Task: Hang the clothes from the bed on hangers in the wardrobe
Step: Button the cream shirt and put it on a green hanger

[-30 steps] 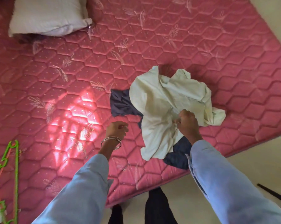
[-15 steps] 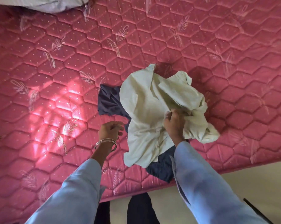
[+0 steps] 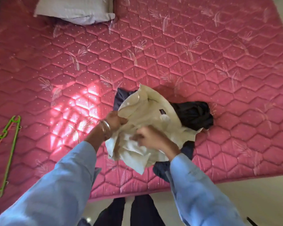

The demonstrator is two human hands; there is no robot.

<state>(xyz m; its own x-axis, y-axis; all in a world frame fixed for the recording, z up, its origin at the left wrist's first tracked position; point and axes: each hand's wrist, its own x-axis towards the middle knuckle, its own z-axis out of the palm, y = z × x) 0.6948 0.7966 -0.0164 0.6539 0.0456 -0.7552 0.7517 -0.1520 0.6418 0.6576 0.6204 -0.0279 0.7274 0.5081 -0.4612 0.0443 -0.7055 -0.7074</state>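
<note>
Pink quilted mattress [image 3: 170, 46] serves as the sorting surface; clothes sit in one heap near its front edge, within reach of the standing person. Grey pillow [image 3: 75, 10] at the far left corner, not involved. Cream shirt [image 3: 147, 115] is on top of the heap and partly lifted — crumpled, folds bunched, a small dark label showing near its middle, which suggests the collar end is being searched for. Dark garments [image 3: 194, 115] lie under and to the right of it, flat on the mattress. Green hangers [image 3: 5, 152] lie at the left edge, well apart from the heap — probably staged for the next step. Left hand [image 3: 114, 119], bangles on wrist, grips the shirt's left edge; right hand [image 3: 150, 136], motion-blurred, fingers curled into the cloth's lower folds.
</note>
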